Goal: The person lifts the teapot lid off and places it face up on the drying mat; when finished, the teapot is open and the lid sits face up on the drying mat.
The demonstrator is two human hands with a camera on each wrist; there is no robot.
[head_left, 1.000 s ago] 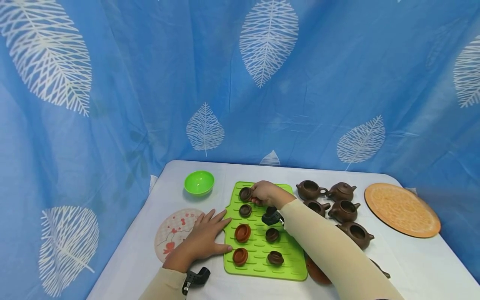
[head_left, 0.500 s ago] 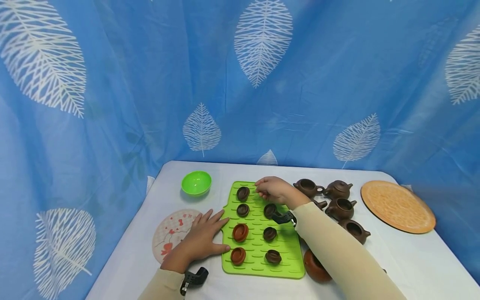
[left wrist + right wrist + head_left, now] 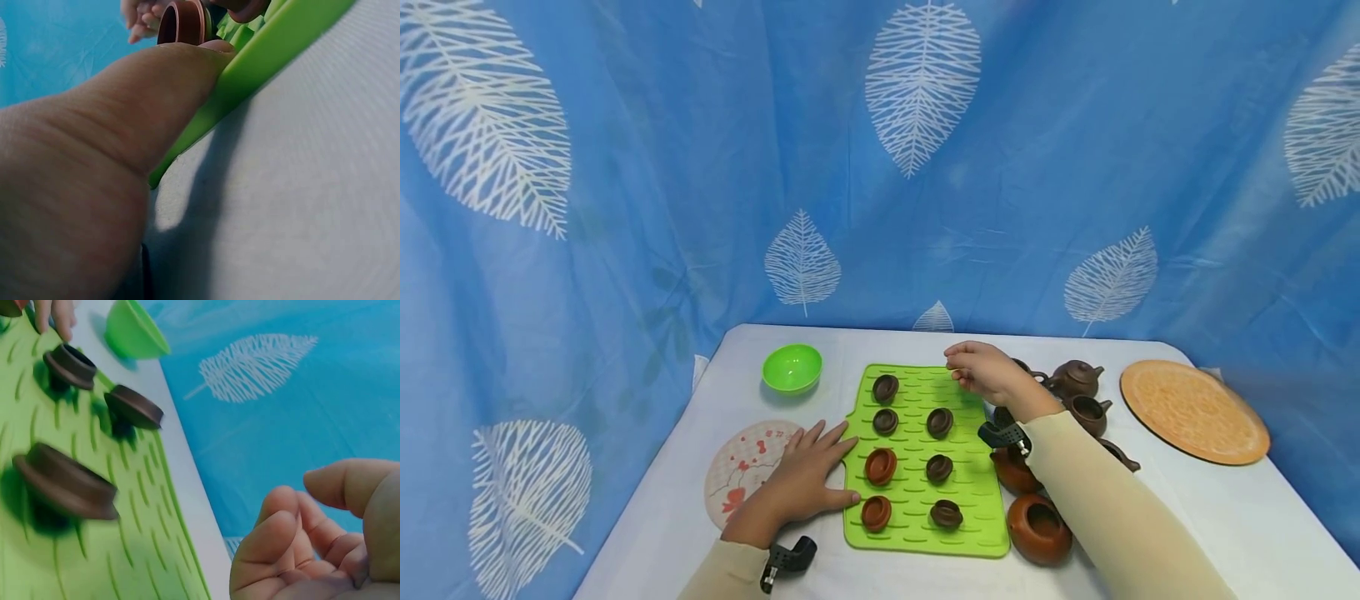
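Observation:
Small teapot lids lie upside down in two columns on a green silicone mat (image 3: 917,487). In the left column are two dark brown lids, the far one (image 3: 885,389) near the mat's corner, and two reddish lids, one (image 3: 880,467) above the other. Dark lids, such as the middle one (image 3: 938,468), form the right column. My left hand (image 3: 812,471) rests with spread fingers at the mat's left edge, thumb on its rim in the left wrist view. Above the mat's far right corner is my right hand (image 3: 988,375), fingers loosely bent, nothing between thumb and fingertips in the right wrist view.
Lidless teapots stand right of the mat, including a reddish one (image 3: 1037,533), partly behind the right arm. A dark teapot with its lid on (image 3: 1077,379) stands behind. An orange round mat (image 3: 1195,412), green bowl (image 3: 792,368) and patterned round mat (image 3: 737,467) lie around.
My right hand has let go of the far left dark lid and moved right across the mat's far end. The left hand has stayed put.

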